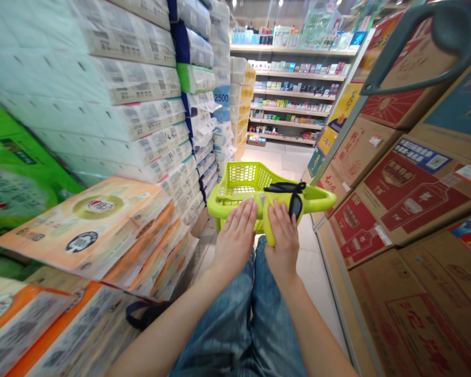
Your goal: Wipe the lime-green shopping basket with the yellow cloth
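Ahead of my knees is a yellow-green plastic shopping basket (248, 173) with perforated sides and a long handle end reaching right. My left hand (235, 230) lies on its near rim, fingers stretched out side by side and holding nothing visible. Just to the right, my right hand (283, 235) is laid over a yellow soft item (270, 225) with a black strap (284, 187) and a dark oval patch. Its fingers press against that item, which sits against the basket's rim; the thumb is hidden. The basket's inside shows a holed bottom through the near part.
Tissue packs (141, 110) are stacked high on the left, with orange packs (90, 225) jutting toward my left arm. Cardboard cartons (408, 183) line the right side, a grey hook-shaped handle (412, 86) above them. A tiled aisle leads to shelves (294, 94) of small boxes.
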Motion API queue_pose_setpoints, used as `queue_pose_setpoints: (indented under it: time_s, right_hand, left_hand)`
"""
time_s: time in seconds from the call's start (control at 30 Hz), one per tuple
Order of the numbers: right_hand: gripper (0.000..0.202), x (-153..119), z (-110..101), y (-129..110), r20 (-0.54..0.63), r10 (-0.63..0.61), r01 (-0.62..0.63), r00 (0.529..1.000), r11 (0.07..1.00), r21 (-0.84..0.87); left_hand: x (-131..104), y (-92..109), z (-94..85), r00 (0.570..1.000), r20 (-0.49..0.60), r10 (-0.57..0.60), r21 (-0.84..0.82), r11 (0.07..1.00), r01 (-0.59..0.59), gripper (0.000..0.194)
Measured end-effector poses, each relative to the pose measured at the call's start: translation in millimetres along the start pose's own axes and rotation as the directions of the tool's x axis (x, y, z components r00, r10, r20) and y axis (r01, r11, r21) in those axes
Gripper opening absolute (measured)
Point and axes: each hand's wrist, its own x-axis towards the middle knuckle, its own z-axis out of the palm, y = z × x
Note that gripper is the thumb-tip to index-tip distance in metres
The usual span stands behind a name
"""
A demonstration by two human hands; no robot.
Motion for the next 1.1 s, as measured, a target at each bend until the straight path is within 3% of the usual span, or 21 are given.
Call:
queue_pose_setpoints:
  time_s: [0.1,0.2,0.33,0.43,0.57,0.7,0.8,0.93,1.1]
  right_hand:
    - [0.081,1.4,-1.2,-8.3,0.076,-0.088,0.088,0.993,0.996,0.008]
    - [0.078,2.3,-12.6,13.3,0.062,-0.126,0.126,0.99,0.992,0.006]
    - [0.072,2.7,-27.9,58.5,-0.095,0.013,-0.013,0.995,1.0,0.003]
    - [0.069,5.6,-31.0,74.2,-0.173,0.121,-0.123,0.977,0.992,0.003]
    - [0.075,10.7,-20.6,47.4,-0.135,0.158,-0.162,0.978,0.987,-0.02]
    - [0.08,9.9,-5.6,1.5,0.021,0.021,-0.02,1.0,1.0,-0.014]
    - [0.082,6.6,-4.6,-6.4,0.096,-0.087,0.087,0.992,0.996,0.004]
    - [0.078,4.0,-17.7,26.2,0.073,-0.119,0.119,0.99,0.993,0.012]
    - [0.071,5.3,-31.0,72.5,-0.13,0.053,-0.052,0.99,0.999,0.006]
  left_hand:
    - [-0.6,-2.5,-1.1,1.0,0.001,0.016,0.002,1.0,-0.016,0.064]
    - [-1.2,-3.8,-0.3,1.0,-0.004,0.025,-0.001,1.0,-0.025,0.065]
    - [-0.9,-3.6,2.2,1.0,-0.006,0.028,-0.001,1.0,-0.028,0.066]
    - [-0.1,-4.3,0.8,0.999,0.002,0.035,-0.002,0.999,-0.035,0.065]
    - [0.6,-7.3,-3.8,0.999,0.021,0.05,-0.017,0.999,-0.049,0.065]
    - [-0.3,-9.8,-3.6,0.998,0.017,0.059,-0.024,0.998,-0.058,0.065]
    - [-1.7,-11.1,-2.7,0.998,0.007,0.062,-0.03,0.998,-0.062,0.066]
    - [-2.0,-13.5,-6.4,0.995,0.027,0.092,-0.043,0.995,-0.091,0.068]
    - [-0.9,-14.4,-9.5,0.993,0.052,0.109,-0.031,0.994,-0.107,0.067]
